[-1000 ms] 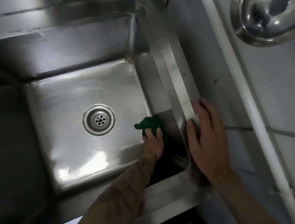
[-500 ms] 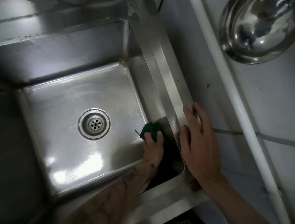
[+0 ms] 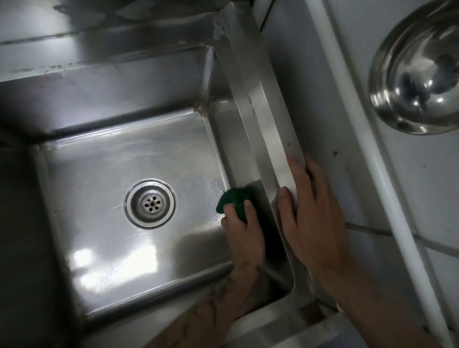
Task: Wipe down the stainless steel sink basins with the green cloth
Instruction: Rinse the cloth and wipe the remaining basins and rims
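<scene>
Half the green cloth (image 3: 234,199) hides under your left hand (image 3: 243,232), which grips it right of the drain (image 3: 150,203); your right hand (image 3: 311,220) lies flat, farther right, on the sink rim (image 3: 256,92).

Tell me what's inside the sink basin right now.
Inside the sink basin: a round drain in the floor, and the left hand gripping a bunched green cloth at the right wall. The hand hides part of the cloth and the steel beneath it.
</scene>
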A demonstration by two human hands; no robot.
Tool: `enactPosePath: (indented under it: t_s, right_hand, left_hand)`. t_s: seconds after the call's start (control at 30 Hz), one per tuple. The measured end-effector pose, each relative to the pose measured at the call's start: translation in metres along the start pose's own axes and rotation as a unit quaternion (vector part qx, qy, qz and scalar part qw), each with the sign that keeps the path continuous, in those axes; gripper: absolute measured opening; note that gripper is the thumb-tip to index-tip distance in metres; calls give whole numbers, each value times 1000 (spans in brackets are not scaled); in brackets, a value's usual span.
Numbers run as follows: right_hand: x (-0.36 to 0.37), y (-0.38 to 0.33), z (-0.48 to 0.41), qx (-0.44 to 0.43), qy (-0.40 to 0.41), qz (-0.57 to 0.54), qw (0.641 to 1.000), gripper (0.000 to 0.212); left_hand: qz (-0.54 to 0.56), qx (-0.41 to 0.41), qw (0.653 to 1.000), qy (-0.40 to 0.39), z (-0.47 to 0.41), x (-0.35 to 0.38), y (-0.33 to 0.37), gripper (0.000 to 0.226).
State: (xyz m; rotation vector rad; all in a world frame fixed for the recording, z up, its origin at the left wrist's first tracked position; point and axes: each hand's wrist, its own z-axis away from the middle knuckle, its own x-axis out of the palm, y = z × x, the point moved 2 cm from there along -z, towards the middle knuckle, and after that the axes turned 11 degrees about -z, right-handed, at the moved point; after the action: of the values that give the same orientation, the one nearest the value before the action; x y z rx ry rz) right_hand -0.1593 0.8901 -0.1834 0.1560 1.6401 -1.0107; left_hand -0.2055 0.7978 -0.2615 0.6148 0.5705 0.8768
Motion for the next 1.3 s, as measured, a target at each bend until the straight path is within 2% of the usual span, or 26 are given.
enactPosePath:
  t_s: [0.1, 0.2, 0.33, 0.4, 0.53, 0.6, 0.67, 0.8, 0.87, 1.0, 1.07, 1.23, 1.3]
  right_hand:
    - [0, 2, 0, 8, -3, -5, 1000, 55]
    - [1, 1, 0, 17, 0, -15, 1000, 54]
    - [1, 0, 0, 16, 4, -16, 1000, 52]
    - [1, 1, 0, 23, -3, -20, 1000, 53]
    - [-1, 1, 0, 23, -19, -32, 999, 53]
    - [-1, 1, -1, 27, -23, -27, 999, 54]
    - [0, 1, 0, 32, -23, -22, 999, 55]
    - [0, -1, 0, 27, -18, -24, 999, 55]
    - [0, -1, 0, 24, -8, -17, 1000, 53]
    - [1, 0, -1, 32, -20, -11, 999, 53]
    - [1, -1, 0, 34, -20, -11, 999, 54]
    - [0, -1, 0, 44, -23, -7, 999, 56]
    - [-1, -2, 0, 40, -21, -7, 999, 56]
  left_hand:
    - [49, 87, 995, 29, 16, 0, 20, 14]
    - [46, 127, 990, 35, 16, -2, 29, 9]
    - [-9, 32, 999, 12, -25, 4, 10, 13]
    - [-34, 27, 999, 11, -33, 1, 9, 19]
    - [8, 141, 989, 35, -16, -7, 37, 22]
    - [16, 162, 986, 40, -19, -8, 46, 26]
    - [-9, 134, 990, 37, -42, -4, 40, 23]
    - [-50, 19, 999, 8, -87, -1, 23, 20]
    - [-44, 38, 998, 20, -88, -3, 36, 15]
    - [14, 146, 988, 49, -75, -8, 73, 17]
    - [14, 163, 985, 62, -83, -7, 76, 18]
    - [-40, 51, 998, 22, -121, -4, 59, 27]
    - [-36, 63, 997, 24, -118, -5, 70, 26]
